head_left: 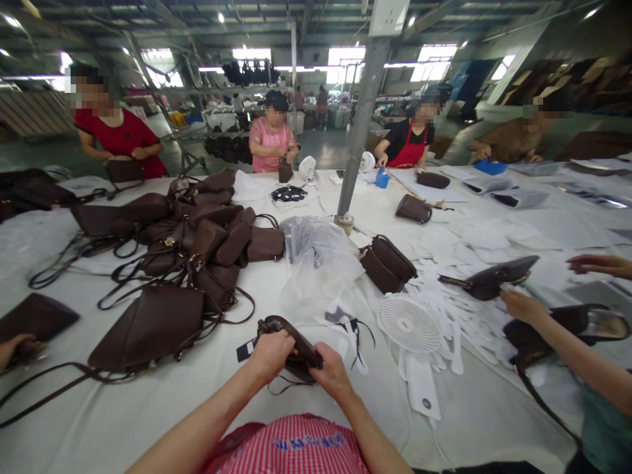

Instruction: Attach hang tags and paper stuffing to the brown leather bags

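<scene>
Both my hands are on a small dark brown bag (302, 350), held over the white table (237, 401) close to my striped apron. My left hand (270, 355) grips its upper left edge, with the fingers curled over the rim. On the other end, my right hand (333, 372) pinches the right edge between thumb and fingers. A black tag (245, 350) with a white label sticks out left of my left hand. Beneath the bag, a thin black cord trails on the table. The inside of the bag is mostly hidden.
Brown bags (162, 322) with straps pile up on the left. Ahead lies clear plastic (318, 257); a white fan (409, 322) stands right, near another brown bag (388, 263) and a metal post (358, 131). A co-worker's arms (557, 329) reach in at right, another person's hand (14, 349) at left.
</scene>
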Motion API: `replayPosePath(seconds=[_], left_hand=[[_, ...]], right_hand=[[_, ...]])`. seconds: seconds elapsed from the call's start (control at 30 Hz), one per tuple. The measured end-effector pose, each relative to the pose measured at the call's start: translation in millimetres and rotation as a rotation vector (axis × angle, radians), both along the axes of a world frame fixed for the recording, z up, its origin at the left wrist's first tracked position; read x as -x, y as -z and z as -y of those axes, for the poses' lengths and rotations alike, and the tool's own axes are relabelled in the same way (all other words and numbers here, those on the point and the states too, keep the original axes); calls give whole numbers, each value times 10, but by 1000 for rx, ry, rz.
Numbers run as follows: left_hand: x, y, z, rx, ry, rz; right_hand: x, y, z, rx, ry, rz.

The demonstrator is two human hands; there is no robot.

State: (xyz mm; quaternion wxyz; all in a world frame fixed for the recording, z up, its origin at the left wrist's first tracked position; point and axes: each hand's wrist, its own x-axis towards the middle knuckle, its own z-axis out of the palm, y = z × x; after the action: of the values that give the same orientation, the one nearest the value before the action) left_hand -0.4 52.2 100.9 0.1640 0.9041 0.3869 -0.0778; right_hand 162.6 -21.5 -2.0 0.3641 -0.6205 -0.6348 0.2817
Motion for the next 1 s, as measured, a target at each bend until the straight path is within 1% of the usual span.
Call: replayPosePath(seconds=[0.07,0.13,0.3,0.43,0.53,0.63,0.73,0.87,0.93,1.0], left_hand=[[78,-18,-20,1,-25,-20],[122,-4,-28,4,-63,-27],[195,23,-48,-25,-159,-46],[276,-6,-49,0,-169,-36],[321,29,-19,30,-199,16],[335,130,16,49,-264,111],[338,231,32,91,-313,290],[414,287,23,228,-367,577],[495,302,1,327,-384,679],[579,330,-34,398,-388,737]], right_hand=[[-52,-32,10,5,-49,12],[-110,-53,17,13,-60,25],[-332,-67,80,55,10,63],[-502,-73,122,78,46,104],[-595,-78,123,79,59,119],[-678,-87,93,106,71,144],[-733,-108,19,156,55,221],[-687,-131,-62,152,48,383],[-639,-120,-57,133,87,449],[-618,-97,-35,125,127,487]])
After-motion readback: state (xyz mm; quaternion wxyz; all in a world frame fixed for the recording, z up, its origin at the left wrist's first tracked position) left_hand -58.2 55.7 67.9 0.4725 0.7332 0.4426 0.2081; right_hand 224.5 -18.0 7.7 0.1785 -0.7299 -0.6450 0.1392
